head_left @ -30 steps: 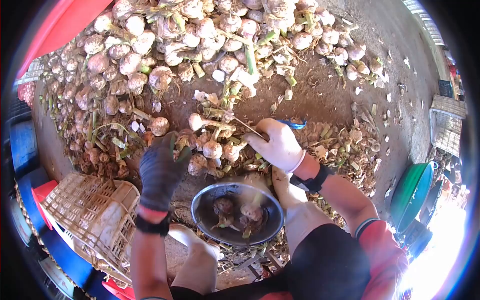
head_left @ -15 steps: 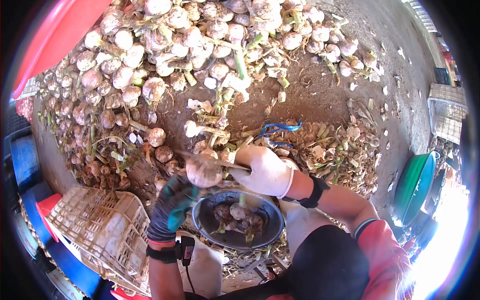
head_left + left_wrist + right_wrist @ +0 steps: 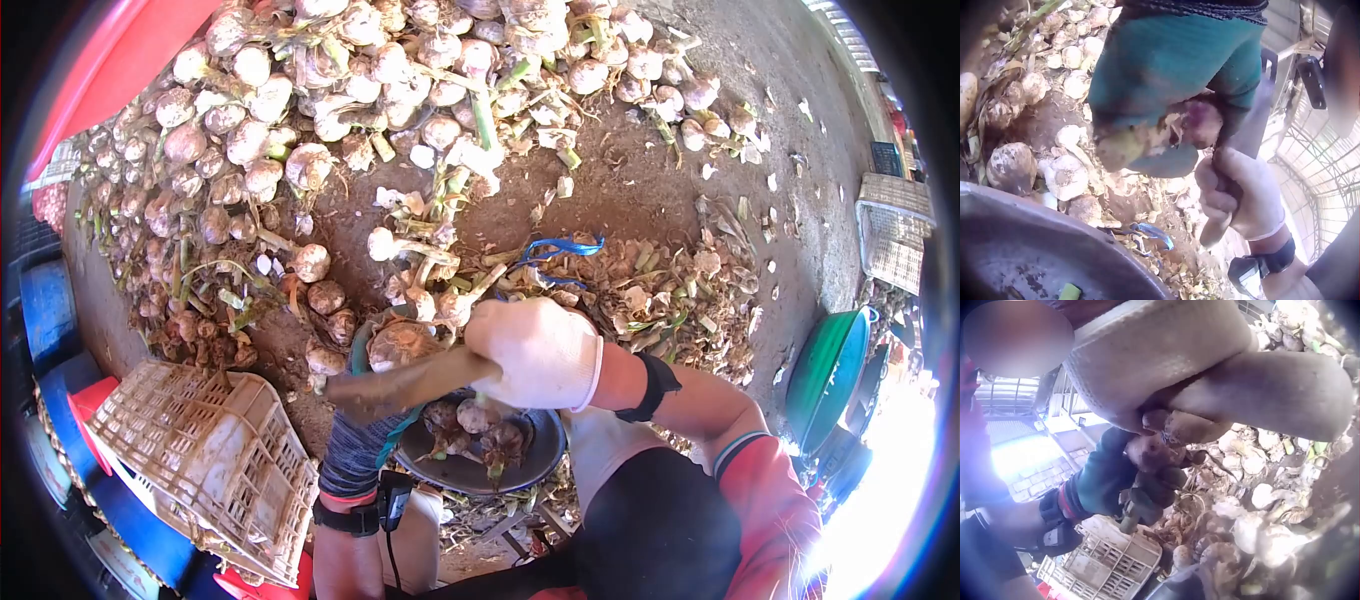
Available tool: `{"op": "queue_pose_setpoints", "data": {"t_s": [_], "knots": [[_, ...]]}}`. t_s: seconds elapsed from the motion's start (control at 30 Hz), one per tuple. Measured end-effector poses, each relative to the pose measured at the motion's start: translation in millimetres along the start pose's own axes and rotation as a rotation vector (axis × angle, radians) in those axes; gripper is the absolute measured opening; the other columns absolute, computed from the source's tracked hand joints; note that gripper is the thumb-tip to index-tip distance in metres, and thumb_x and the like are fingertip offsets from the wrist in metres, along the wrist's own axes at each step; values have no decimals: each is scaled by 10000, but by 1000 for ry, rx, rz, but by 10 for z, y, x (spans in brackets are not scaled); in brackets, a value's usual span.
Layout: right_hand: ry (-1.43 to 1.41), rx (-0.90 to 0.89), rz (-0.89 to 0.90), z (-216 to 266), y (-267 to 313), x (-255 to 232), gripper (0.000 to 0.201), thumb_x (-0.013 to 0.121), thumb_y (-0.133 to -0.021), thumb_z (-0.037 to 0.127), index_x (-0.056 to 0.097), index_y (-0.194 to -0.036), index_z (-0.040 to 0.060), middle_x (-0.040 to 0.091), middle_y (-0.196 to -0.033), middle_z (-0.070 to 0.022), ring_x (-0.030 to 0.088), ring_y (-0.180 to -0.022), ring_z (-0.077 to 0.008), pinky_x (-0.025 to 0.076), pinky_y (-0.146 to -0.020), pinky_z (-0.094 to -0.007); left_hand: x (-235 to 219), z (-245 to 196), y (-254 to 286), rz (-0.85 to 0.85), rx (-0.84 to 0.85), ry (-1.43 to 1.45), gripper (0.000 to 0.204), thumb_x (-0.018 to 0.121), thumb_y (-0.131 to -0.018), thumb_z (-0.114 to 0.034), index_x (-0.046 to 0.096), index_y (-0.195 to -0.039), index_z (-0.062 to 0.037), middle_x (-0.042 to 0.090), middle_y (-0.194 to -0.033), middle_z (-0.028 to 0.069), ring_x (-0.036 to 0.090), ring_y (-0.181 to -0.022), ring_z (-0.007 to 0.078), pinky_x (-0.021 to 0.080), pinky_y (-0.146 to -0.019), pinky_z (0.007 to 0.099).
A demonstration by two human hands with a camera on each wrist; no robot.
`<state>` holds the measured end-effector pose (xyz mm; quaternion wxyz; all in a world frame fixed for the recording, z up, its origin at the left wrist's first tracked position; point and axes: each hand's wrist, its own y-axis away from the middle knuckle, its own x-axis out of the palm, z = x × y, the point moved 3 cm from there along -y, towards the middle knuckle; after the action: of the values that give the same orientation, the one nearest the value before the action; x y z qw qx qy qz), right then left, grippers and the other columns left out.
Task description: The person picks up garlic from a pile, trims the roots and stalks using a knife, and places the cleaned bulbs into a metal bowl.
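My left hand, in a grey and teal glove, grips a garlic bulb above a metal basin. The left wrist view shows a thick cut stalk coming out of the teal palm beside the purplish bulb. White-gloved, my right hand holds a knife whose broad blade crosses in front of the left hand and the bulb's lower side. In the right wrist view the right hand hides much of the knife. Several garlic bulbs lie in the basin.
A large heap of garlic covers the ground ahead. Dry trimmings and a blue strap lie at the right. An off-white plastic crate stands left, a green tub right. A red container edge shows at upper left.
The left hand has lifted a garlic bulb from the ground and drawn it back over the basin. The knife has swung across in front of it. Another bulb now lies in the basin.
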<state>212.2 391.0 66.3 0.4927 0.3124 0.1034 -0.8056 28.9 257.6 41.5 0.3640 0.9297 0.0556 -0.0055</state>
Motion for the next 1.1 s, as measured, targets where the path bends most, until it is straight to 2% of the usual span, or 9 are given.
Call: {"op": "queue_pose_setpoints", "data": {"t_s": [0.17,0.27,0.37,0.47,0.57,0.63,0.7,0.83,1.1], "knots": [[26,29,81,0,6,83,220,626,-761,268,590,-791,53,595,-784,-138,634,-717,-316,508,-618,-417,-85,329,-70,-92,231,-352,623,664,-846,-128,321,-1361,-59,620,-1068,92,608,-938,188,508,-811,338],[13,6,45,-74,17,167,210,627,-747,252,592,-797,51,597,-789,-143,636,-724,-317,508,-613,-418,4,265,-28,-5,636,-1185,552,638,-861,-157,357,-1328,-64,642,-957,52,608,-851,134,513,-747,287],[19,0,37,-109,21,231,198,628,-734,237,597,-800,53,597,-788,-141,637,-727,-317,508,-611,-418,99,-105,32,-157,268,-397,313,603,-862,-188,526,-1148,-90,636,-862,43,600,-782,115,509,-723,294],[31,14,6,-211,8,338,183,627,-726,227,603,-793,58,598,-789,-132,638,-730,-314,507,-608,-418,161,-113,-18,234,486,-1070,575,739,-735,-116,483,-1248,-68,631,-977,102,633,-853,195,514,-765,321],[39,-18,-74,-258,0,358,163,622,-728,214,606,-772,58,597,-779,-131,635,-730,-311,504,-606,-419,149,-95,-10,-29,-30,-110,510,754,-693,-104,550,-1156,-43,626,-1002,123,626,-906,210,511,-784,356],[42,-55,-110,-388,-79,297,154,620,-734,207,607,-758,55,596,-768,-134,632,-729,-311,503,-605,-419,198,-297,116,-112,864,-1158,517,766,-658,-123,560,-1120,-16,614,-1068,135,604,-997,209,498,-838,381],[-111,622,203,-885,-122,288,146,610,-758,188,596,-728,45,583,-712,-146,615,-697,-321,496,-602,-422,338,-468,176,67,497,-376,615,764,-648,-134,501,-1191,-15,603,-1087,130,589,-1029,225,487,-868,369],[-28,175,-335,-636,-10,-38,190,595,-793,198,581,-692,38,559,-653,-168,578,-636,-368,472,-592,-441,271,-608,37,98,246,170,778,718,-664,-76,342,-1344,-38,575,-1083,99,578,-1022,208,512,-845,320],[-191,-69,-149,126,128,148,174,642,-744,208,579,-682,58,552,-619,-116,582,-562,-306,476,-523,-417,-182,-142,-416,-198,605,247,453,452,-970,-147,336,-1406,-114,432,-1381,70,515,-1167,167,458,-957,271]]}}
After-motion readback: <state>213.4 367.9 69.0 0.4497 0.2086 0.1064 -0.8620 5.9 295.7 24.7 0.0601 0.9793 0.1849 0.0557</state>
